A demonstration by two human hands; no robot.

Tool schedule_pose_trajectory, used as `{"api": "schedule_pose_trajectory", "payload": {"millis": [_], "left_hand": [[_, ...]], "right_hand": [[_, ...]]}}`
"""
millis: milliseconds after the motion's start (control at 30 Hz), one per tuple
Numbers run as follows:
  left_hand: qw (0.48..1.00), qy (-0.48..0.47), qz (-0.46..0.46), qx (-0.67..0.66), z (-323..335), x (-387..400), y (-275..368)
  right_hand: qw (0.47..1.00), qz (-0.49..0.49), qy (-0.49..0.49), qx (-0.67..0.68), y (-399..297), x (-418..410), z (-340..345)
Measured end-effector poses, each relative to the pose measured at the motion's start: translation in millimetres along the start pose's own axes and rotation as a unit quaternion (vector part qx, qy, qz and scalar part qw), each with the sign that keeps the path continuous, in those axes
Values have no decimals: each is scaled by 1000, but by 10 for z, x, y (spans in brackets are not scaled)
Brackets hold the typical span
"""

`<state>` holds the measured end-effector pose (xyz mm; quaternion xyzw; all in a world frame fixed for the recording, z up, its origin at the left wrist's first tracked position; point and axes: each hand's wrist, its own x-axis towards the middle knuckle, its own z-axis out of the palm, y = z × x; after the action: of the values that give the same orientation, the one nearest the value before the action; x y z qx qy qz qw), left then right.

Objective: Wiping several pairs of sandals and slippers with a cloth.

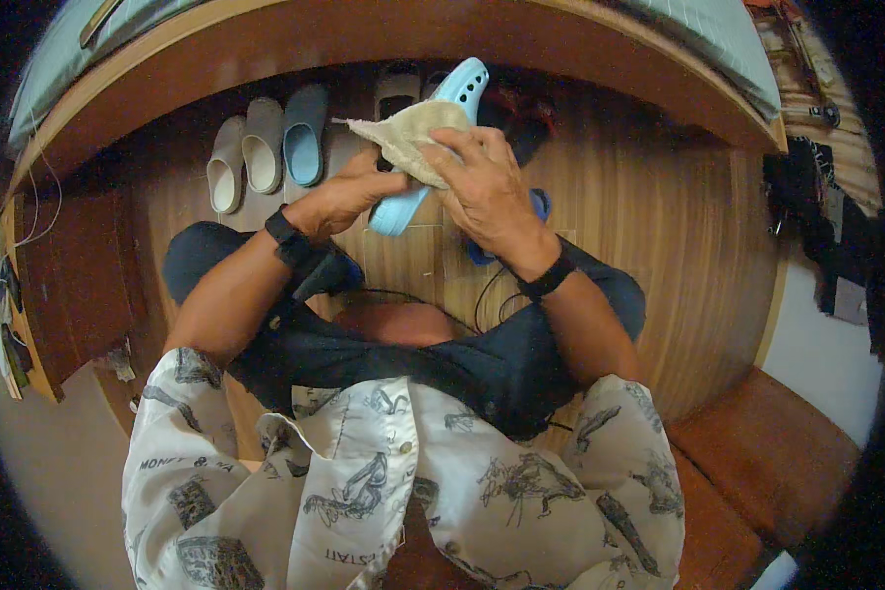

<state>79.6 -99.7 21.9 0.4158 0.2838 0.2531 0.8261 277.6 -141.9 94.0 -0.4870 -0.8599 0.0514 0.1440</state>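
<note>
A light blue foam clog (460, 85) with holes in its toe is held out in front of me, well above the floor. My left hand (350, 193) grips it near the heel end, thumb along its side. A pale yellowish cloth (413, 133) lies over the middle of the clog, one corner sticking out to the left. With bent fingers my right hand (483, 177) presses this cloth against the clog. The clog's middle is hidden under cloth and fingers.
On the wood-look floor (634, 243) stand a pair of beige clogs (263, 151) and a single blue clog (304, 140). Darker shoes (398, 85) sit in shadow under the wooden bed frame (428, 33). Blue sandals (479, 253) and a black cable (479, 302) lie near my feet.
</note>
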Motion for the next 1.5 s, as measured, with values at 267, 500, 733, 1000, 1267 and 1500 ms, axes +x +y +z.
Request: {"api": "schedule_pose_trajectory", "payload": {"millis": [267,500,733,1000,1267,1500], "left_hand": [[989,-26,-102,100,-54,-95,4],[990,-92,-43,96,-172,-131,-44],[984,-138,-88,-70,-32,-213,251],[973,-81,-132,-171,-233,-136,27],[960,-112,-97,-237,-145,-110,224],[977,-22,-80,-196,-220,19,193]], "right_hand": [[991,71,110,32,267,1,32],[956,196,184,120,616,118,-135],[802,383,158,429,1060,2,-42],[682,417,115,590,822,77,-39],[624,416,42,660,755,41,32],[480,374,-22,793,491,-15,337]]}}
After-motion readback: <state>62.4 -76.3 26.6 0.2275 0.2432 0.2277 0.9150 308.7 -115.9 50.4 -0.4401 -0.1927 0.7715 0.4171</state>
